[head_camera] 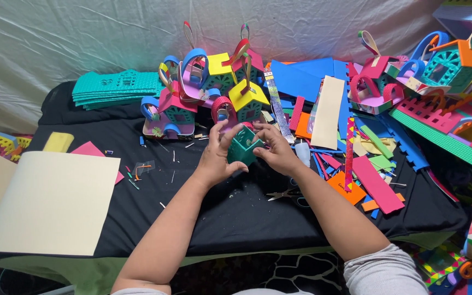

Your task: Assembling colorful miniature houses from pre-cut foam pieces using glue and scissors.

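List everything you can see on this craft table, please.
Teal box: one, teal, held between both hands at centre.
Foam houses: a cluster, multicoloured, behind the hands.
Teal sheets: one stack, teal, back left.
Cream sheet: one, cream, front left.
Scissors: one pair, dark handles, beside the right forearm.
Foam scraps: many, mixed colours, right of centre.
More houses: several, multicoloured, far right.
Black cloth: one, black, covering the table.
Left hand: one, gripping the box.
Right hand: one, gripping the box.
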